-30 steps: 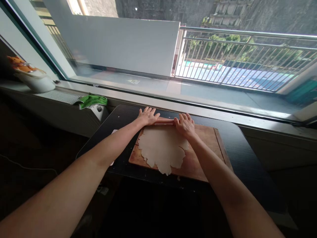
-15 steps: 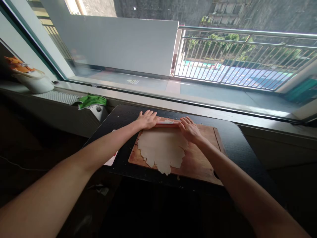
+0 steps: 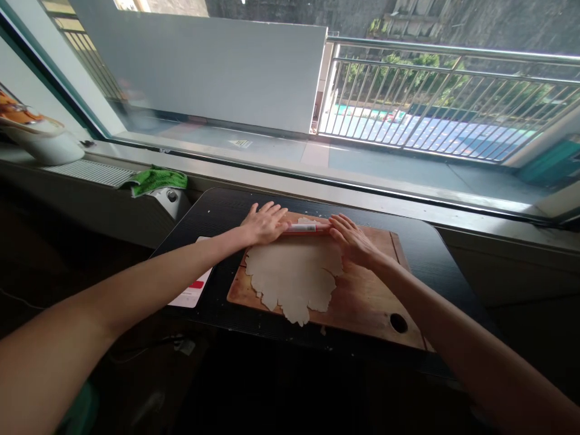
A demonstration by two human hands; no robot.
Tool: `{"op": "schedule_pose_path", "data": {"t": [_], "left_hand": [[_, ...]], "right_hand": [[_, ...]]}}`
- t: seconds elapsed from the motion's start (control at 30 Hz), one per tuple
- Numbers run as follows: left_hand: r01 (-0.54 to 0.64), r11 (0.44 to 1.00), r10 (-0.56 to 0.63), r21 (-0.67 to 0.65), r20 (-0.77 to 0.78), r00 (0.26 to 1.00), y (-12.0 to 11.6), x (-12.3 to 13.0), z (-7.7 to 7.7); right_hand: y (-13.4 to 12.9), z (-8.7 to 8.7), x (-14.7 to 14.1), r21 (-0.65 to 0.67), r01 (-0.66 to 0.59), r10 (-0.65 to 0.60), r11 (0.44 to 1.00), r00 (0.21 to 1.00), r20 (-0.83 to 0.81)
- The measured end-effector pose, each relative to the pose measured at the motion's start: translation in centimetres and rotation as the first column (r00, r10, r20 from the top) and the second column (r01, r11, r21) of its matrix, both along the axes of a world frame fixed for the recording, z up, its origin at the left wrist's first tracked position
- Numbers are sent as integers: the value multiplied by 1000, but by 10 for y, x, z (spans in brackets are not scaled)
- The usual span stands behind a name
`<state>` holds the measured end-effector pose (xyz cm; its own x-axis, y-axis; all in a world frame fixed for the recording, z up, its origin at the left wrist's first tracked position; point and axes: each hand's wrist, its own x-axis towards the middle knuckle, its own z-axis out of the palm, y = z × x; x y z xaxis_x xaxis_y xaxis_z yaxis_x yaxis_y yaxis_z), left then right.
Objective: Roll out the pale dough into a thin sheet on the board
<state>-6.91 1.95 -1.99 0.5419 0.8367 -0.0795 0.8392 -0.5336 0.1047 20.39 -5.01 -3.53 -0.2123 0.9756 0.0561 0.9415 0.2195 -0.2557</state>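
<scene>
A slim pinkish rolling pin (image 3: 302,228) with a white printed label lies across the far part of a thin sheet of dough (image 3: 292,272). My left hand (image 3: 266,223) rests on its left end, palm down, with the fingers stretched out. At the other end, my right hand (image 3: 351,237) lies flat on the pin, fingers extended forward. The pale dough has ragged edges, and its lobe at the near side hangs over the edge of the wooden cutting board (image 3: 362,296). Both pin ends are hidden under my hands.
The board lies on a black table (image 3: 421,248) with rounded corners. A white and red card-like item (image 3: 193,293) sits at the table's left. By the window, a green cloth (image 3: 158,180) hangs over a radiator (image 3: 174,202); a white pot (image 3: 49,142) stands further left.
The pin has turned, so more of its label shows. My hands stay flat on it, slightly nearer me. The view has shifted, revealing the board's round hole and more of the card.
</scene>
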Motion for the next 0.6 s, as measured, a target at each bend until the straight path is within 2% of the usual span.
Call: {"op": "schedule_pose_path", "data": {"t": [0.07,0.1,0.2,0.3,0.47,0.53,0.6], "left_hand": [[46,998,-46,37,3,999,-5,-2,-2],[32,998,-32,47,7,999,-1,-1,-2],[-109,994,109,30,13,994,24,7,4],[-205,979,205,-12,16,979,35,11,7],[-14,1000,14,-3,-20,1000,9,1,1],[-23,1000,23,14,-20,1000,11,3,2],[-112,994,112,-9,-15,994,23,9,5]], "right_hand": [[-7,-3,6,-5,-27,27,1000,1000,-11],[-3,-2,6,-5,-4,4,1000,1000,-7],[25,6,-6,-6,108,-107,994,993,43],[39,11,-14,-29,133,-130,991,989,67],[5,-4,9,-8,-24,24,1000,999,-37],[4,-6,12,17,-26,27,1000,998,-53],[17,-2,6,12,42,-41,999,999,-28]]}}
